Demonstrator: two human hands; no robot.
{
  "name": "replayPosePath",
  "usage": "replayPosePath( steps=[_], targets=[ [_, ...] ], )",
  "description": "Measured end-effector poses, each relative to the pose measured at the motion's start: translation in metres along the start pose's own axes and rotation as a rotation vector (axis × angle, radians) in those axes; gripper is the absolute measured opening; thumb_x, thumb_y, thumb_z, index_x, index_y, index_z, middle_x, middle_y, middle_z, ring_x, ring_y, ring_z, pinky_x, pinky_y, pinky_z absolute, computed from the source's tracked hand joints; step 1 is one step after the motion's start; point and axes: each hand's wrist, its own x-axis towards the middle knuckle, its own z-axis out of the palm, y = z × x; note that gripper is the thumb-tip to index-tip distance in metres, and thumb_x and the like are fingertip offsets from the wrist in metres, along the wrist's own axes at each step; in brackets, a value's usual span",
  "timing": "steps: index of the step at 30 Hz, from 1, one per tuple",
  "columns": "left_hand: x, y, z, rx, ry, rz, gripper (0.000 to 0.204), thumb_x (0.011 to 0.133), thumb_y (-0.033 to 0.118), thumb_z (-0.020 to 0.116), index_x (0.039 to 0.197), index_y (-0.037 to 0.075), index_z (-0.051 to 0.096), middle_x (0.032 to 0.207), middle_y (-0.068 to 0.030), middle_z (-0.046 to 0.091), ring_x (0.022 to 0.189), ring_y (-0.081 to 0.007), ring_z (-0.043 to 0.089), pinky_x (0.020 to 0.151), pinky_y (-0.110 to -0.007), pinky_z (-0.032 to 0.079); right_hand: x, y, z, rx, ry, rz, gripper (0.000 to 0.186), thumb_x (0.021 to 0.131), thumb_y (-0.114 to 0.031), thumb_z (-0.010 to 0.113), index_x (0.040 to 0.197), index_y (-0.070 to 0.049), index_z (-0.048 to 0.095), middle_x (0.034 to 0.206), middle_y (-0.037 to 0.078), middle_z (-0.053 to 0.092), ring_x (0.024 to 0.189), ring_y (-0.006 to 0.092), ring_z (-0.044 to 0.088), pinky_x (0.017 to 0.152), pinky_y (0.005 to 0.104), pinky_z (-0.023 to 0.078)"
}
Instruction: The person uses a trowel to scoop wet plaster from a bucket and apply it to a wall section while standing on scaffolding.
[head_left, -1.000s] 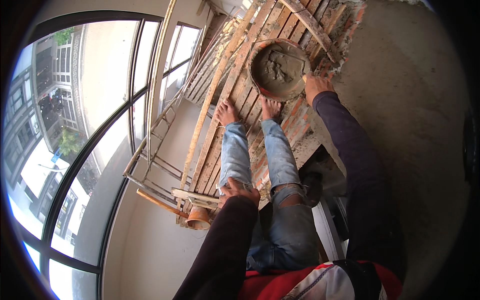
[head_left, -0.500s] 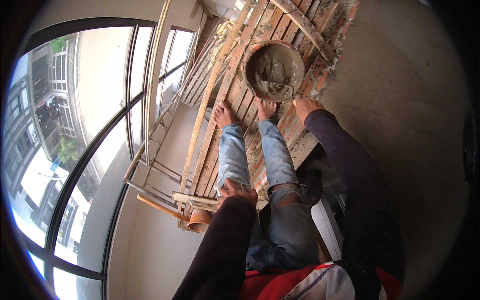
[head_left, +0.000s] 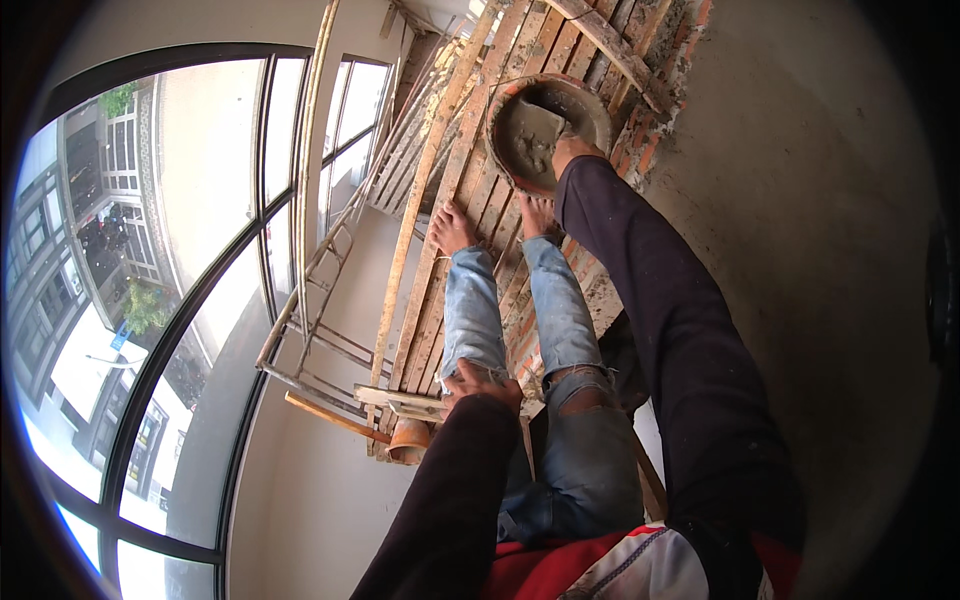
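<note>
My right hand [head_left: 575, 151] is closed around the handle of a trowel at the right side of a round bucket [head_left: 497, 150]. The trowel blade [head_left: 541, 107] is partly sunk in wet grey mortar [head_left: 527, 145]; its handle is mostly hidden by my fingers. My left hand [head_left: 482, 386] rests on my left leg near the torn knee of the jeans [head_left: 475, 335], its fingers spread over the cloth. A pale wooden board [head_left: 392, 398] lies right beside that hand; whether the fingers touch it is hidden.
My bare feet stand on a plank platform [head_left: 470, 180] just below the bucket. Rough brickwork [head_left: 640, 140] and a plastered wall [head_left: 790, 200] run along the right. A metal scaffold frame [head_left: 315, 345], an orange pot [head_left: 408, 441] and a large window [head_left: 170, 300] are on the left.
My right hand has moved up and left over the bucket's rim, taking the trowel from the near side of the mortar to its far part. The left hand stays on my leg.
</note>
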Motion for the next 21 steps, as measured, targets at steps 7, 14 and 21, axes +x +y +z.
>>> replayPosePath(
  steps=[7, 14, 21],
  targets=[
    [0.002, -0.001, -0.002, 0.002, 0.005, 0.004, 0.094, 0.074, 0.044, 0.062, 0.154, 0.012, 0.022, 0.142, -0.0244, 0.038, 0.128, -0.0421, 0.046, 0.106, -0.053, 0.040, -0.077, 0.040, -0.002, -0.069, -0.012, -0.142, 0.032, 0.097, -0.014, 0.047, 0.124, 0.000, 0.056, 0.121, 0.022, 0.064, 0.111, 0.0353, 0.063, 0.091, 0.0455, 0.055],
    [0.001, -0.002, -0.003, -0.014, 0.062, 0.015, 0.092, 0.072, 0.045, 0.066, 0.151, 0.015, 0.030, 0.145, -0.0198, 0.038, 0.126, -0.0384, 0.048, 0.103, -0.052, 0.039, -0.112, 0.068, -0.061, -0.129, 0.001, -0.051, 0.035, 0.092, -0.009, 0.055, 0.125, 0.001, 0.058, 0.113, 0.021, 0.067, 0.102, 0.0349, 0.067, 0.088, 0.0434, 0.056],
    [0.003, -0.001, -0.005, 0.006, 0.023, 0.015, 0.091, 0.072, 0.042, 0.064, 0.150, 0.012, 0.027, 0.141, -0.0241, 0.039, 0.126, -0.0422, 0.047, 0.102, -0.052, 0.041, -0.036, -0.035, -0.054, -0.393, 0.206, -0.288, 0.031, 0.096, -0.022, 0.051, 0.108, 0.000, 0.069, 0.105, 0.012, 0.072, 0.093, 0.0277, 0.071, 0.069, 0.0426, 0.059]
  ],
)
